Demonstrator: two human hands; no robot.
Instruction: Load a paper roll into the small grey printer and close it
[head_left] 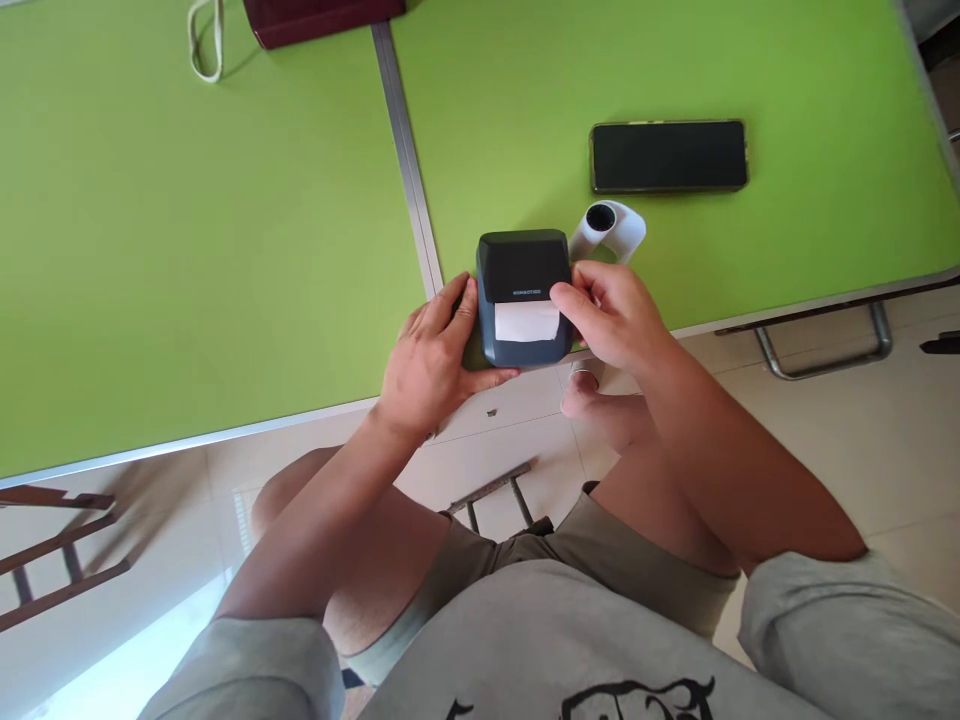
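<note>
A small dark label printer (527,262) sits between my hands at the front edge of the green table. White paper (526,322) sticks out of its slot, below the dark lid. My left hand (439,345) grips the printer's left side, with the thumb along its near edge. On the other side, my right hand (613,312) has its thumb at the lid's lower right corner and its fingers curled against the side. Just beyond the right hand lies a roll of white paper (628,232) with a dark core, partly unwound.
A phone (670,157) lies face up on the green table (225,250), beyond the paper roll. A metal seam (409,150) crosses the tabletop. At the far left are a maroon box (315,18) and a white cord loop (207,45). A stool (64,555) stands lower left.
</note>
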